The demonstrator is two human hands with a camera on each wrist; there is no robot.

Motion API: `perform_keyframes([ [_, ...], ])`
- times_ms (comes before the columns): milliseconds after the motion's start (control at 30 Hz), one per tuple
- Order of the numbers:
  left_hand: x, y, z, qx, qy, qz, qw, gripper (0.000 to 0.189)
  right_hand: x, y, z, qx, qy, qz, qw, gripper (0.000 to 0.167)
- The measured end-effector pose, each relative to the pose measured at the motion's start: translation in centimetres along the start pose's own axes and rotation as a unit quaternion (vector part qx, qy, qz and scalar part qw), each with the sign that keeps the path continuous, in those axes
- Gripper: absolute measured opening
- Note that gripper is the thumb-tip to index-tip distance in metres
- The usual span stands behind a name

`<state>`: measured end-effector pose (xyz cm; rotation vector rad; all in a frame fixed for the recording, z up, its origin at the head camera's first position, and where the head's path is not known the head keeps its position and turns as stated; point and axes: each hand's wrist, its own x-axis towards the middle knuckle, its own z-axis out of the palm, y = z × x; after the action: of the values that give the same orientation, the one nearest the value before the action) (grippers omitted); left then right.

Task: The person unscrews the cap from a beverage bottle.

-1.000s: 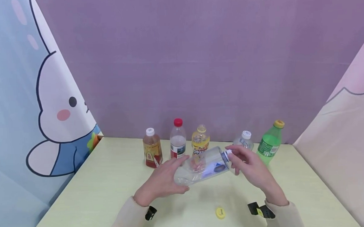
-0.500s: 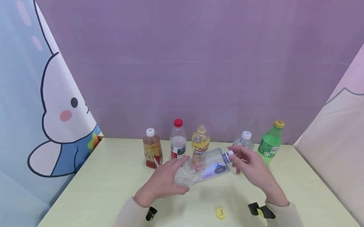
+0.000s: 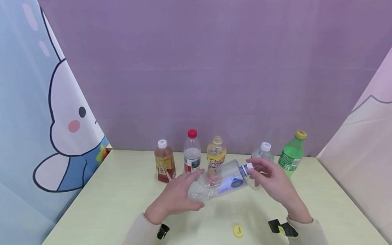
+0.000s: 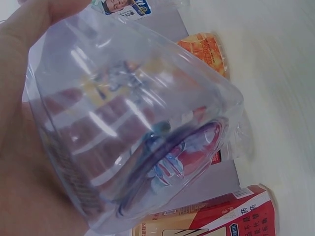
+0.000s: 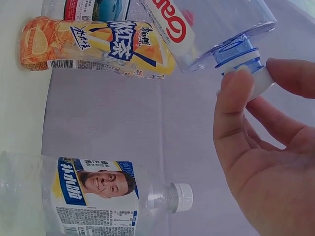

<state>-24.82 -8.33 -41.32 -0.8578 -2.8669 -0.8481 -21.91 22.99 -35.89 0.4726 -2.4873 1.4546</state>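
My left hand (image 3: 177, 195) grips a large clear plastic bottle (image 3: 228, 168) around its base end. The bottle lies tilted in the air above the table, neck to the right and a little up. Its label is white and blue with red lettering, seen in the right wrist view. Between thumb and fingers, my right hand (image 3: 272, 179) pinches the white cap (image 5: 263, 83) at the bottle's blue-ringed neck (image 5: 236, 51). Whether the cap is screwed tight cannot be told. In the left wrist view, the see-through bottle body (image 4: 147, 108) fills most of the frame.
Behind stand a brown tea bottle (image 3: 164, 161), a red-capped bottle (image 3: 192, 155), a yellow-labelled bottle without a cap (image 3: 216, 150), a white-capped clear bottle (image 3: 263, 152) and a green bottle (image 3: 290, 157). A yellow cap (image 3: 238, 231) lies on the table (image 3: 98, 212) in front.
My right hand has shifted very slightly right, along with the white cap. The left hand and the bottle have hardly moved; the head view has turned a little.
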Motion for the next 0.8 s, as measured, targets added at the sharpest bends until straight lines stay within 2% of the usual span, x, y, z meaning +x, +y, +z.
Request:
perform_keyframes([
  [333,-0.12,0.10,-0.42,-0.017,0.000,-0.006,0.9998,0.096,-0.30,-0.22,-0.19,0.001,0.031,-0.036,0.9989,0.033],
  [467,-0.32,0.10,-0.65,-0.037,0.000,-0.021,0.9991,0.096,-0.43,-0.21,-0.25,0.014,0.049,-0.028,0.9983,0.033],
  [600,-0.47,-0.06,-0.73,-0.059,0.012,-0.022,0.9980,0.094,-0.64,-0.04,-0.41,0.006,0.071,-0.018,0.9973,0.032],
  [700,-0.43,-0.20,-0.73,-0.069,0.024,-0.016,0.9972,0.093,-0.69,0.19,-0.48,-0.008,0.067,-0.016,0.9976,0.030],
  [800,-0.32,-0.18,-0.81,-0.080,0.040,-0.011,0.9959,0.093,-0.69,0.36,-0.50,-0.014,0.047,-0.014,0.9987,0.029],
])
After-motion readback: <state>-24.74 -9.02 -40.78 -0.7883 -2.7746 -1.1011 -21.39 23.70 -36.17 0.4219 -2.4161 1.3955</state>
